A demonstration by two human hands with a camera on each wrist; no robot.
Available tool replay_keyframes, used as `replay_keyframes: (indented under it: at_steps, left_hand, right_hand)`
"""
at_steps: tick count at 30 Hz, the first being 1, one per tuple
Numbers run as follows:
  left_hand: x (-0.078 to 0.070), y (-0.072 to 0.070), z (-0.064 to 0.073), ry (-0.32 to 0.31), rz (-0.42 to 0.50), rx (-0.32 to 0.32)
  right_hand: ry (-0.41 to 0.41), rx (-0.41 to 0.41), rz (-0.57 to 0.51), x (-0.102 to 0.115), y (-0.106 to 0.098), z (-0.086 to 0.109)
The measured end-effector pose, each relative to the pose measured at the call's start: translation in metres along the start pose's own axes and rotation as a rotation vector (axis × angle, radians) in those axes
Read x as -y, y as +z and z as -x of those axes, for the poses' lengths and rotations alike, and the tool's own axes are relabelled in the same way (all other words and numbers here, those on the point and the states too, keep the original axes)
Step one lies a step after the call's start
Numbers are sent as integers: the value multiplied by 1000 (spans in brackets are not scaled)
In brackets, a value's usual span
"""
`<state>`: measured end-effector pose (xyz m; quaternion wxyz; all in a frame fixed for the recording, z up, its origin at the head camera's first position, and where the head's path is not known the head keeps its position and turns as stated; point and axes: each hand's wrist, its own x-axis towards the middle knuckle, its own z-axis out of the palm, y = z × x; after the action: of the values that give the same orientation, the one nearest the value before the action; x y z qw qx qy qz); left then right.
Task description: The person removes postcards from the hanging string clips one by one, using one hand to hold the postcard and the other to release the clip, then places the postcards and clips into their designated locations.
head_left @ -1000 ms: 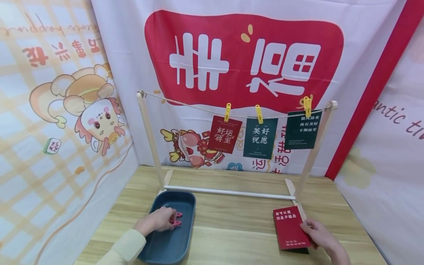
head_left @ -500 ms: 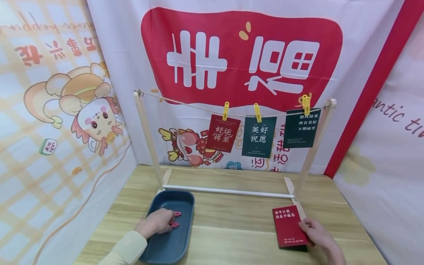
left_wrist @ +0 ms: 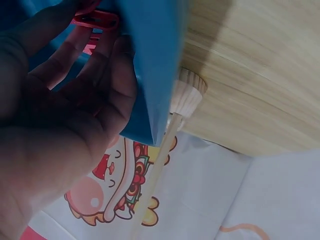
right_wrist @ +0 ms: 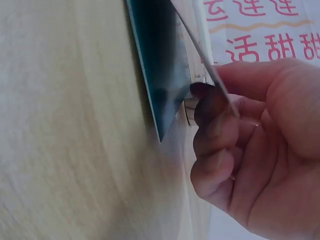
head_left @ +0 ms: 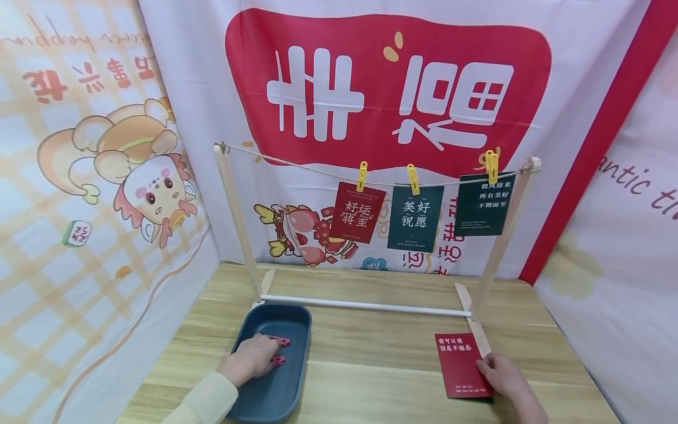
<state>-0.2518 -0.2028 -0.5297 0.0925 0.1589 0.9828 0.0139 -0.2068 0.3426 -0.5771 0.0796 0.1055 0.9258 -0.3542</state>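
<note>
My left hand reaches into a dark blue tray, its thumb and fingers around a small red clothespin. A second red clothespin lies close by in the tray; the fingertips are partly hidden. On the right, my right hand pinches the edge of a red card with white print, between thumb and curled fingers. Under it a dark green card lies on the table, seen in the right wrist view.
A wooden frame with a white crossbar stands behind. From its string hang a red card and two green cards, clipped by yellow clothespins. A printed cloth backs the table.
The red card in my right hand has come down closer to the green card under it. My left hand stays in the tray, and the red clothespins at its fingers have shifted slightly.
</note>
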Motion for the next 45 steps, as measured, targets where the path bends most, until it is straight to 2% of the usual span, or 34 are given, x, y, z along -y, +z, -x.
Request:
replay_keyframes:
  at_steps: [3, 8, 10, 15, 19, 23, 26, 29, 31, 35, 39, 45]
  left_hand:
    - [-2, 0, 1, -4, -20, -2]
    - [-2, 4, 2, -4, -22, -8]
    - [-3, 4, 3, 3, -17, -14]
    - [-4, 2, 3, -4, -18, -10]
    - [-3, 0, 1, 0, -17, -30]
    - [-3, -7, 0, 17, 6, -91]
    - [-4, -13, -1, 5, 31, -116]
    - [-5, -17, -1, 3, 38, -158]
    - [-7, -20, -1, 7, 42, -206]
    - [-11, -27, -4, 34, 26, -346]
    - [-15, -35, -7, 54, 1, -453]
    - [-22, -49, -7, 75, -11, -481]
  right_hand:
    - [24, 3, 29, 4, -2, 1]
    - [110, 28, 10, 5, -3, 4]
    - [119, 26, 0, 3, -2, 5]
    - [91, -10, -2, -2, 1, 7]
    - [72, -22, 17, -4, 1, 7]
    - [36, -24, 24, -1, -6, 5]
    - [2, -35, 19, 6, -11, 1]
    - [-5, -17, -27, 14, -15, -1]
    - [-3, -4, -62, 19, -16, -1]
    - [-54, 3, -94, 29, -18, -3]
    - [-105, 7, -114, 41, -23, -3]
    - [-182, -19, -32, 62, -29, -2]
